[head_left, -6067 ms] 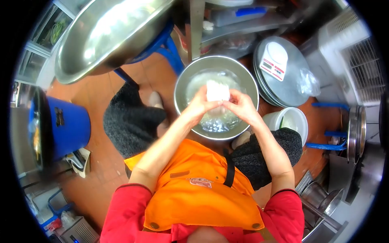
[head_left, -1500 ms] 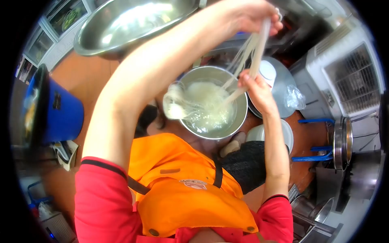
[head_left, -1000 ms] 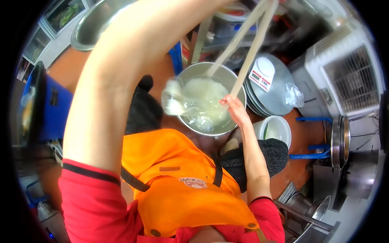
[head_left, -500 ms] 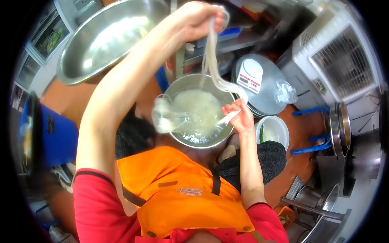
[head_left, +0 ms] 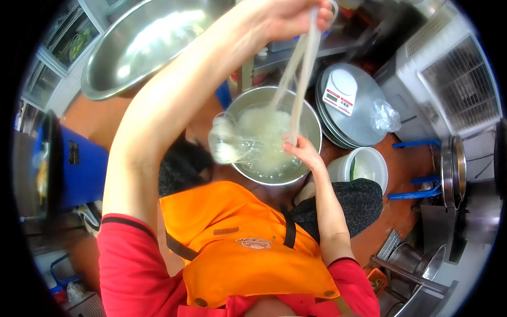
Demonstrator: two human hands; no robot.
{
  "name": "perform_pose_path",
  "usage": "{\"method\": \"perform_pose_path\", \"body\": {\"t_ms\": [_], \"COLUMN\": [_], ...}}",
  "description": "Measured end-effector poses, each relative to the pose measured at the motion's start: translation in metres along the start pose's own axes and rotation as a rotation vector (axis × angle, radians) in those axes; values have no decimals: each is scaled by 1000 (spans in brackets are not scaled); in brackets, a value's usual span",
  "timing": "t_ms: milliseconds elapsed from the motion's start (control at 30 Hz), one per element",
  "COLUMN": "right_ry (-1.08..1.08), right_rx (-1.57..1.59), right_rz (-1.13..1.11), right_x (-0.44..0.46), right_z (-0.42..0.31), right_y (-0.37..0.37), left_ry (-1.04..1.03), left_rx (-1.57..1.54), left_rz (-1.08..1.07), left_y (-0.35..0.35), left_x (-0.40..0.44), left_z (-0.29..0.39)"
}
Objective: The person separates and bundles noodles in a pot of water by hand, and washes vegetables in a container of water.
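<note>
High at the top of the view, my left hand (head_left: 298, 18) is closed around a bundle of long white noodles (head_left: 302, 74). The strands hang down toward a large metal pot (head_left: 314, 119) of cloudy water. Lower down, my right hand (head_left: 303, 151) is over the pot's right side, its fingers closed at the lower part of the hanging bundle. More noodles lie in the water, slightly blurred. A pale clump of noodles (head_left: 226, 142) hangs over the pot's left rim.
A large steel basin (head_left: 100, 74) stands at upper left, above a blue bin (head_left: 82, 166). To the right are a kitchen scale (head_left: 340, 95) on stacked round lids (head_left: 364, 129) and a white bucket (head_left: 377, 164). Blue stool legs (head_left: 417, 195) stick out farther right.
My left hand has risen and moved right, pulling the noodles from a slack curve into a straighter hang. My right hand has shifted slightly down and left along the strands.
</note>
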State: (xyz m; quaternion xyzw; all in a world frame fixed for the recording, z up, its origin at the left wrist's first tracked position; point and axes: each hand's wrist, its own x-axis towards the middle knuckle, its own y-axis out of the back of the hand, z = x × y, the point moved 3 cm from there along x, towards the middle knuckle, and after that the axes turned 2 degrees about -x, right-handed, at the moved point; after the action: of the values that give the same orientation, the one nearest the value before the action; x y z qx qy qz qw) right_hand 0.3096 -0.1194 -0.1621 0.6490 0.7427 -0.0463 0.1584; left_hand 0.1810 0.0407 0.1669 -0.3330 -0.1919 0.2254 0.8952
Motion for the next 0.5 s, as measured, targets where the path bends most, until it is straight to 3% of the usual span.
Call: {"method": "perform_pose_path", "body": {"t_ms": [133,233,300,367,400,467,500], "right_ry": [-19,-23,36,120,267,433,508], "right_rx": [77,504,1022,1501,1640,1884,1945], "right_rz": [-10,-45,-209,-291,-357,-322,-194], "right_x": [2,-10,-18,-20,-22,-29,-30], "right_z": [9,8,-5,-14,-25,-45,-49], "right_y": [1,6,14,31,39,52,59], "left_ry": [10,-23,-75,-121,-94,-96,-102], "left_rx": [36,46,71,86,140,178,168], "left_rz": [-48,-26,-23,-26,-62,144,213], "left_y": [4,13,22,35,47,51,50], "left_x": [8,6,1,-6,-15,-36,-46], "left_z": [9,17,22,21,27,14,5]}}
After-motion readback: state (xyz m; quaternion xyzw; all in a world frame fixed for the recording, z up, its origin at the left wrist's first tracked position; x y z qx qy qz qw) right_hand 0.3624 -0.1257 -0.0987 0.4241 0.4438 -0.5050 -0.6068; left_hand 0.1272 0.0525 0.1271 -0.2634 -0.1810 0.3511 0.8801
